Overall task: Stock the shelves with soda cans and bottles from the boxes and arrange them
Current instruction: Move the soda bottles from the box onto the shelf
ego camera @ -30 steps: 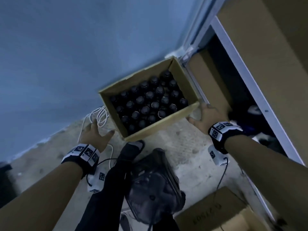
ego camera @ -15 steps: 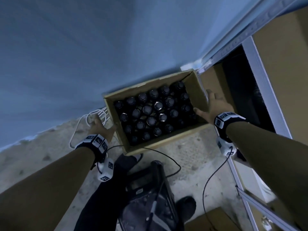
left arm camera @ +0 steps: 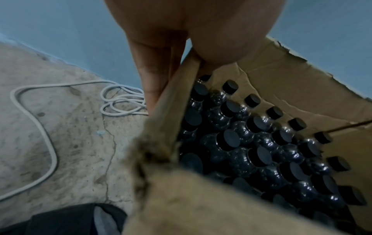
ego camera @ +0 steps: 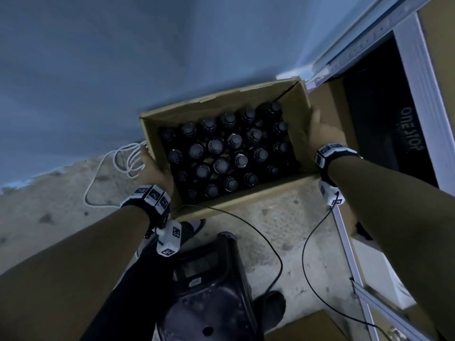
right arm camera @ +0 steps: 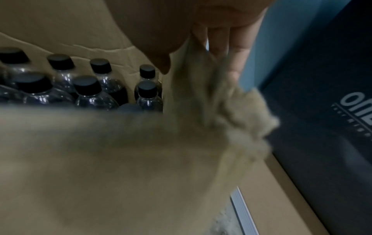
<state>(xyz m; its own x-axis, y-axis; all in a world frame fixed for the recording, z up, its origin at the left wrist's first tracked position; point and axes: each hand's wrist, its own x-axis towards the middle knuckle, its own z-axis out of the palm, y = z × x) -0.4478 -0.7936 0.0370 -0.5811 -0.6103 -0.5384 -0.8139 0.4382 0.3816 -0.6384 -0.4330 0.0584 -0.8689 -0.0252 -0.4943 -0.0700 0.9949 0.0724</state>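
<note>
An open cardboard box [ego camera: 246,199] full of dark bottles [ego camera: 221,153] with black caps sits in front of me by the blue wall. My left hand [ego camera: 154,168] grips the box's left wall. The left wrist view shows that hand [left arm camera: 181,39] with its thumb inside the box [left arm camera: 281,79] and its fingers outside, beside the bottles [left arm camera: 251,151]. My right hand [ego camera: 317,134] grips the right wall. In the right wrist view this hand [right arm camera: 191,31] pinches the torn edge of the box [right arm camera: 100,159], thumb above the bottles [right arm camera: 86,89].
A coiled white cable [ego camera: 118,163] lies on the concrete floor left of the box. A white shelf frame [ego camera: 418,94] stands at the right, with a dark lettered carton [ego camera: 394,134] inside. A dark bag [ego camera: 211,291] and another cardboard box [ego camera: 307,326] are near my feet.
Both hands moved in from beside the box and took hold of its left and right walls. The box now appears larger and closer in the head view.
</note>
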